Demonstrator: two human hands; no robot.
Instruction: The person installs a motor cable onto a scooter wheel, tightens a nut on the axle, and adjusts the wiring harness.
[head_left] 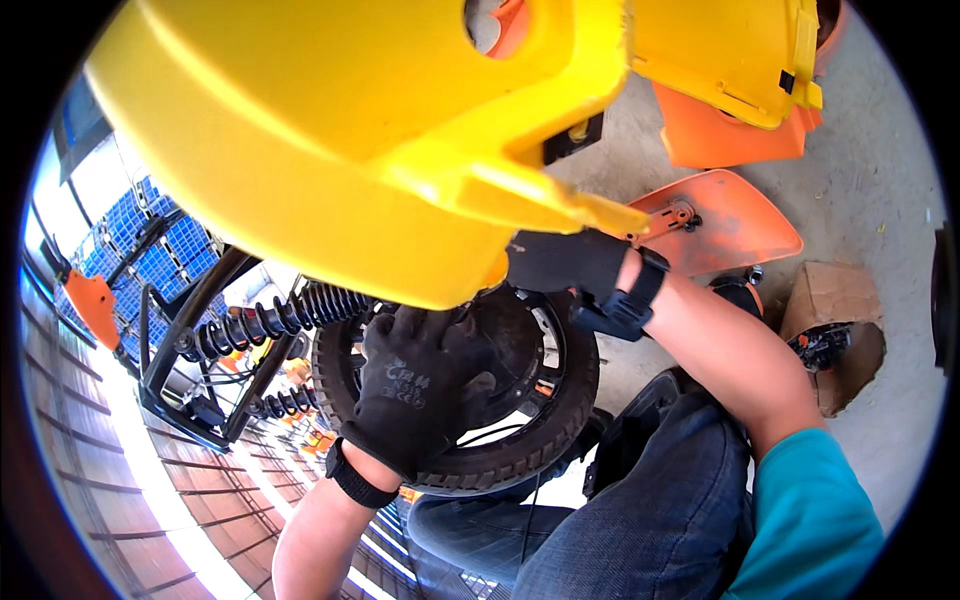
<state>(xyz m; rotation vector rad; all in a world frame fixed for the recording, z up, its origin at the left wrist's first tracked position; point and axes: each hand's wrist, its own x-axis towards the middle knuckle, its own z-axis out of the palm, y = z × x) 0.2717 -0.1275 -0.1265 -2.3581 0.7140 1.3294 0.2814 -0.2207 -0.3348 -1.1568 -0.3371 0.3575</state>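
My left hand (pixel 415 380), in a black glove, lies over the hub of a black motorcycle wheel (pixel 570 390), its fingers apart and bent, their tips near the yellow panel's underside. My right hand (pixel 560 262), also gloved, reaches in just above the wheel; its fingers are hidden behind the large yellow plastic panel (pixel 300 120) that fills the upper view. Black coil-spring shocks (pixel 260 325) and a black tubular frame (pixel 158 365) adjoin the wheel on the left.
An orange panel (pixel 750 230) with a bracket, an orange piece (pixel 720 135) and a second yellow panel (pixel 720 55) lie at the right. A cardboard box (pixel 830 285) holds dark parts. My legs (pixel 640 500) are below the wheel. Stacked blue crates (pixel 150 260) stand at the left.
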